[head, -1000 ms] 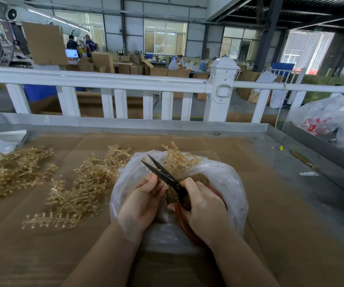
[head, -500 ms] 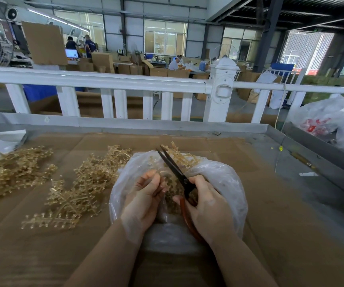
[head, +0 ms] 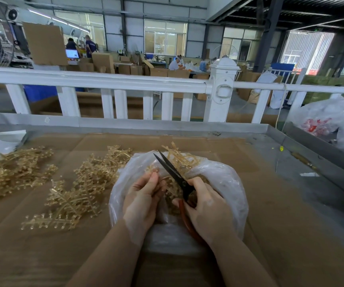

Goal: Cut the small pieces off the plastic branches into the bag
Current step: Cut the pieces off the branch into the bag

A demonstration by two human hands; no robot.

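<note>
A clear plastic bag (head: 225, 183) sits at lower centre of the frame on the cardboard-covered table (head: 270, 224), its mouth open. Over the mouth, the left hand (head: 144, 199) pinches a golden plastic branch (head: 153, 169) with curled fingers. The right hand (head: 208, 212) grips red-handled scissors (head: 175, 175); the black blades stand slightly parted, tips just beside the branch. Further branches (head: 80, 193) lie in piles left of the bag. A white railing (head: 105, 81) crosses the upper frame.
</note>
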